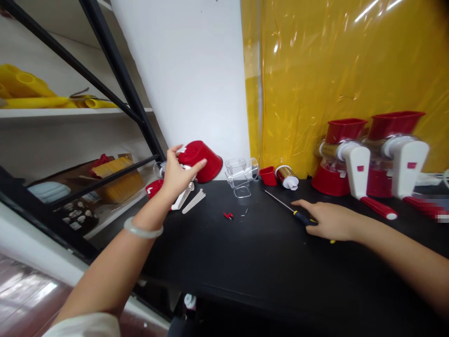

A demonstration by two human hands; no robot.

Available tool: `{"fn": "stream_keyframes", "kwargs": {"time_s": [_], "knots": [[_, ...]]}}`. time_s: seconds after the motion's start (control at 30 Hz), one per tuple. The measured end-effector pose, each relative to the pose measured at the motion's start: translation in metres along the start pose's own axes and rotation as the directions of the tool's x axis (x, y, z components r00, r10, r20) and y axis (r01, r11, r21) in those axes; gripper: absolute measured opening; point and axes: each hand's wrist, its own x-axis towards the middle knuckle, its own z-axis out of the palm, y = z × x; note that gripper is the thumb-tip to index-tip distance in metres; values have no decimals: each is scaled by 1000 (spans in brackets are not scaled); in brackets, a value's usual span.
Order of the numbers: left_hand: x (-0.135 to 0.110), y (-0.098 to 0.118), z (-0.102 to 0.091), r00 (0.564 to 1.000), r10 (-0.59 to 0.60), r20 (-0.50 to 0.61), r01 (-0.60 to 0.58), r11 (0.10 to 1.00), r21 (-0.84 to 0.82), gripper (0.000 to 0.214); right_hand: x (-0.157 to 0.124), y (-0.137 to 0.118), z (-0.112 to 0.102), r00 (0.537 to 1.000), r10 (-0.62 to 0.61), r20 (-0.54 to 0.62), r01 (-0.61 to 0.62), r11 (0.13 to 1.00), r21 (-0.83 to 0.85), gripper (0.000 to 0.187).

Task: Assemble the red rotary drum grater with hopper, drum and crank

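Holding the tilted red base (206,161) at abt 11 o'clock, the left hand (175,175) had thumb & fingers spread round it, prob. to steady it. At 4 the right hand (331,219) lay over a screwdriver (301,217), tip twd 10; cdn't tell if it gripped. Small red parts (228,216) lay mid-table (245,262), prob. so they'd stay in sight; see-through housing (235,171) stood at 12, likely out of the way.

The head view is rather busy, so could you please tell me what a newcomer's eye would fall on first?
Probably the glossy yellow sheet filling the upper right, with two red-and-white grinders standing before it on the black table. Next, left of centre, comes the tilted red base in the left hand. The right hand is over a screwdriver, right of centre.
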Motion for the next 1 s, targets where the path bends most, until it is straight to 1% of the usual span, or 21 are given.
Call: {"fn": "stream_keyframes", "kwargs": {"time_s": [0.03, 0.07, 0.13, 0.2, 0.27, 0.3, 0.37, 0.47, 0.57, 0.63, 0.7, 0.87, 1.0], "knots": [[-14, 8, -6, 994, 31, 103, -28, 999, -38, 84, -1, 0, 0, 1000, 0, 0, 0, 1000, -2, 75], [-29, 16, -10, 980, 51, 195, -36, 996, -76, 86, -1, -1, -1, 1000, -1, -1, 1, 1000, -5, 76], [-59, 30, -12, 912, 55, 407, -10, 994, -112, 84, -2, -3, -2, 1000, -4, 2, 4, 1000, -15, 76], [-84, 44, -6, 834, 76, 546, 0, 990, -138, 85, -3, -5, -2, 1000, -5, 5, 6, 1000, -27, 76], [-101, 56, 7, 773, 109, 625, 3, 985, -175, 85, -3, -7, -3, 1000, -5, 9, 6, 999, -40, 76], [-106, 62, 16, 750, 125, 650, 1, 982, -189, 85, -3, -7, -3, 1000, -4, 11, 4, 999, -46, 76], [-111, 72, 35, 723, 149, 675, -20, 980, -196, 88, -3, -7, -4, 1000, 1, 14, -1, 998, -57, 76], [-114, 82, 61, 716, 167, 678, -68, 983, -170, 94, -3, -4, -6, 1000, 21, 5, -21, 997, -80, 77], [-116, 86, 78, 741, 161, 652, -100, 986, -131, 95, -2, 0, -7, 999, 34, 2, -34, 995, -91, 75], [-118, 86, 83, 762, 143, 631, -108, 990, -94, 95, -2, 2, -7, 999, 34, 8, -33, 995, -92, 74], [-120, 84, 85, 774, 121, 621, -106, 992, -61, 96, -1, 3, -7, 999, 35, 10, -34, 995, -92, 73], [-123, 78, 90, 769, 95, 632, -88, 995, -42, 98, -2, 4, -7, 999, 43, 16, -41, 996, -83, 74], [-122, 74, 93, 783, 75, 618, -22, 995, -93, 95, -3, 3, -8, 1000, 25, 14, -24, 997, -74, 73]]}}
